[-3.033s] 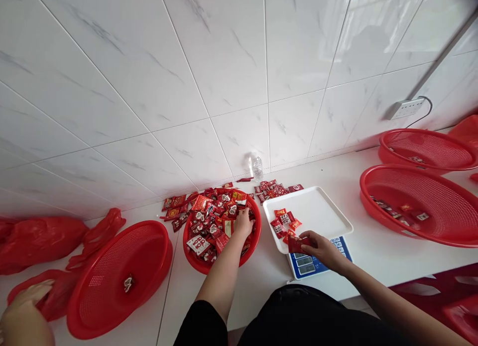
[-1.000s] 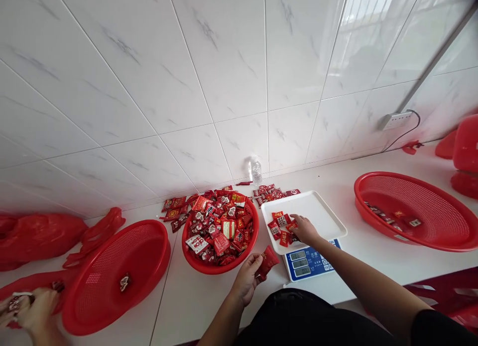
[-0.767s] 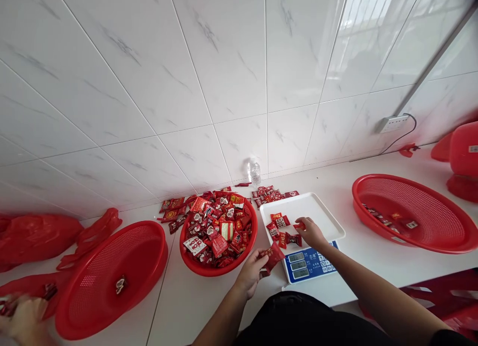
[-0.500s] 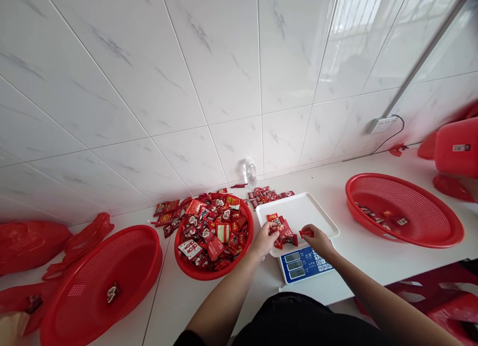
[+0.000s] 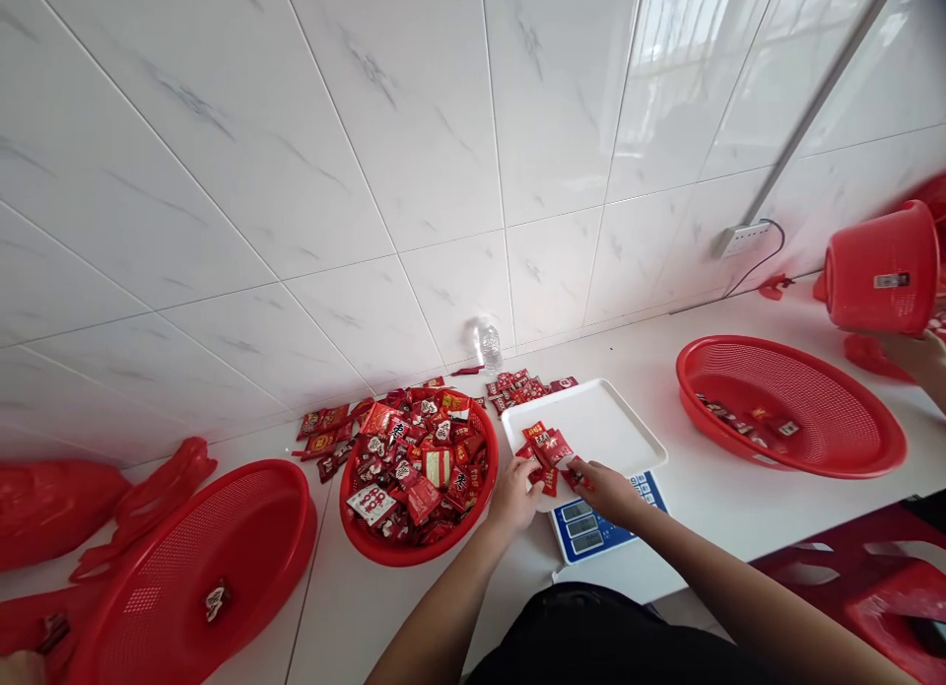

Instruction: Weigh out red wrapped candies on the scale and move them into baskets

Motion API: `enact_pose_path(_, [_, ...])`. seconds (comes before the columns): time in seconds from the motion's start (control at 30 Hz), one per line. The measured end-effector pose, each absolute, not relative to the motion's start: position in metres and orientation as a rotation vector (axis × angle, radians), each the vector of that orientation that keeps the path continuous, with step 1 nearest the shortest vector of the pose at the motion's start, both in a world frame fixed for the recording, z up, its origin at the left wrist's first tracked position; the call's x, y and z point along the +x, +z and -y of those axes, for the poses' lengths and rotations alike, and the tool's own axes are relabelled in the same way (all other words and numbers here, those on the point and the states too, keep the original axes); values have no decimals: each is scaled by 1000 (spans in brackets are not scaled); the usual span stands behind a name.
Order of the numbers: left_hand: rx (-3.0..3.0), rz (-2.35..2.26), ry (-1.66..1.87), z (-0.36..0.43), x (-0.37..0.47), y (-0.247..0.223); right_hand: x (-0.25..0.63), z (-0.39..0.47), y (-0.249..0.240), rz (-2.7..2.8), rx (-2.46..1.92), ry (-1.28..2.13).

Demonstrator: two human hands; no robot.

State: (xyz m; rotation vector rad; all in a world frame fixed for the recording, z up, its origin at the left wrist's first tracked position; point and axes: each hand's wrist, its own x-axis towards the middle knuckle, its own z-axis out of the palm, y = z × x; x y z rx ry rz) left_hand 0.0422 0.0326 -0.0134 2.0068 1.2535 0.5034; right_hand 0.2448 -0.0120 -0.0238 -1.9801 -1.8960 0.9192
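Several red snack packets (image 5: 553, 446) are bunched at the front left of the white weighing tray (image 5: 619, 419). My left hand (image 5: 515, 496) curls round the left side of this bunch, its fingertips partly hidden by the packets. From the right, my right hand (image 5: 607, 492) closes on packets at the bunch's near edge, thumb and fingers drawn together. The tray sits on a scale with a blue panel (image 5: 591, 537), whose keys my right hand and forearm partly cover. Just left of my left hand stands a red basket (image 5: 347, 527) heaped with wrapped snacks.
Loose packets (image 5: 517, 389) lie behind the tray, near a clear plastic bottle (image 5: 488, 345). A large red basket (image 5: 828, 370) at the right and another (image 5: 288, 527) at the left hold a few packets. At far right, a person's hand (image 5: 912, 355) is under a red bucket (image 5: 879, 271).
My right hand has moved left from over the tray to the bunch of packets. My left hand has shifted slightly down and left. At far right the red bucket has tilted and come further into view.
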Motion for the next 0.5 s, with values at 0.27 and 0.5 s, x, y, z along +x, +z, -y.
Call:
enact_pose_path(0.27, [1354, -1370, 561, 19, -31, -15, 242, 16, -24, 1884, -1828, 1015])
enact_pose_path(0.5, [1207, -1325, 508, 41, -34, -14, 231, 32, -16, 1656, -1664, 1288])
